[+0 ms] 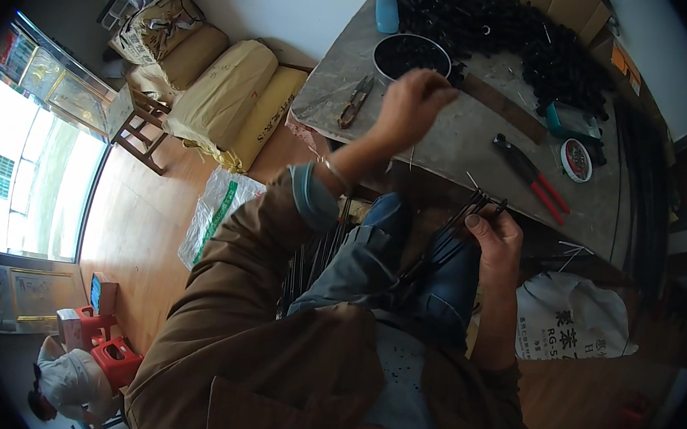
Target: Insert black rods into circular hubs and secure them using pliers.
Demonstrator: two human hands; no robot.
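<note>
My left hand (415, 111) is raised over the near edge of a round bowl (375, 64) on the table. Its fingers are drawn together, and anything between them is too small or hidden to make out. Small black pieces (415, 55) fill the bowl. Over my lap, my right hand (498, 238) is closed around several thin black rods (450, 224), whose upper ends stick out above the thumb. More long dark rods (311, 261) lie beside my left leg. Red-handled pliers (533, 180) rest on the table beyond my right hand.
A large heap of black tubular pieces (491, 23) covers the table's far side. Rusty snips (356, 103), a flat brown strip (504, 108), a round tin (577, 160) and a teal box (572, 120) lie nearer. Wrapped bales (224, 90), a white sack (571, 316) and red stools (117, 360) stand around.
</note>
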